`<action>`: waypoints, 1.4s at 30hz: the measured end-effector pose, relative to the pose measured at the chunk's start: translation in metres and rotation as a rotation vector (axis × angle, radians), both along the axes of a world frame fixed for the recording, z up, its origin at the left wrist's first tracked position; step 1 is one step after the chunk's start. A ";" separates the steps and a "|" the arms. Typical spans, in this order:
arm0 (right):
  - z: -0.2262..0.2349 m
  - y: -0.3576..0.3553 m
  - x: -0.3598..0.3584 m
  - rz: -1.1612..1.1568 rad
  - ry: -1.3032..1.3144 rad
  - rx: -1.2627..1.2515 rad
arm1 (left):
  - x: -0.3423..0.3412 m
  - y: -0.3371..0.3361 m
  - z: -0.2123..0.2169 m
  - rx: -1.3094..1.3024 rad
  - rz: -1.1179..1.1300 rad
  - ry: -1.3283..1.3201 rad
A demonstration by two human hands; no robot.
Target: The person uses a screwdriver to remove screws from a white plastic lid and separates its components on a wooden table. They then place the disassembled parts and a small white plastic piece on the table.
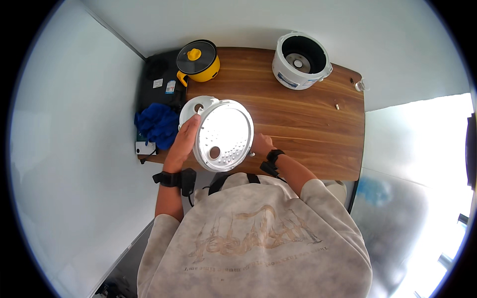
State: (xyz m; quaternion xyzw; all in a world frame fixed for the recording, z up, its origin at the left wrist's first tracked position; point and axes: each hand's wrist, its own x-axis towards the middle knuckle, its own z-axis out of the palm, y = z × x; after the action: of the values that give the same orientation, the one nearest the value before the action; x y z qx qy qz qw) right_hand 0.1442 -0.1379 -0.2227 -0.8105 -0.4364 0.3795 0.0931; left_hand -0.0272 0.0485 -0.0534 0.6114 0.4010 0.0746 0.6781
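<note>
My left hand (pixel 186 137) grips the left edge of a round cooker lid (pixel 226 126), tilted up over the near left of the table. Its silvery underside faces me, with a round hole and rows of small bumps; a white part sticks out behind it. My right hand (pixel 262 144) is curled by the lid's right rim, its fingertips mostly hidden. A small pale piece (pixel 252 154) shows below those fingers. At the far right stands the white cooker body (pixel 295 78), uncovered, with a dark inside and a round metal plate at the bottom.
A yellow electric pot (pixel 204 74) with a dark lid stands far left, beside a black surface (pixel 164 69). Crumpled blue cloth (pixel 158 124) lies near a white box (pixel 145 148). A clear small container (pixel 359 85) and a tiny pale item (pixel 337 107) are on the right.
</note>
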 end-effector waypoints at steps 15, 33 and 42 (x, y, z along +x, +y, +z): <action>-0.005 -0.019 0.026 -0.217 0.422 0.009 | 0.014 -0.033 0.070 0.939 -0.538 -0.099; -0.006 -0.091 0.048 -0.392 0.290 0.127 | 0.041 -0.033 0.048 0.601 -0.468 0.017; 0.030 -0.133 0.067 -0.700 0.216 0.186 | 0.050 -0.021 -0.050 -0.276 -0.283 -0.078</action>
State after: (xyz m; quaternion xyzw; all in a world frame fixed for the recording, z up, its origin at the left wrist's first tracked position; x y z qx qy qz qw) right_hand 0.2115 -0.2705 -0.1925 -0.8538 -0.1535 0.3669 0.3359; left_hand 0.0225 0.0275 -0.1036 0.5597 0.2910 -0.0536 0.7741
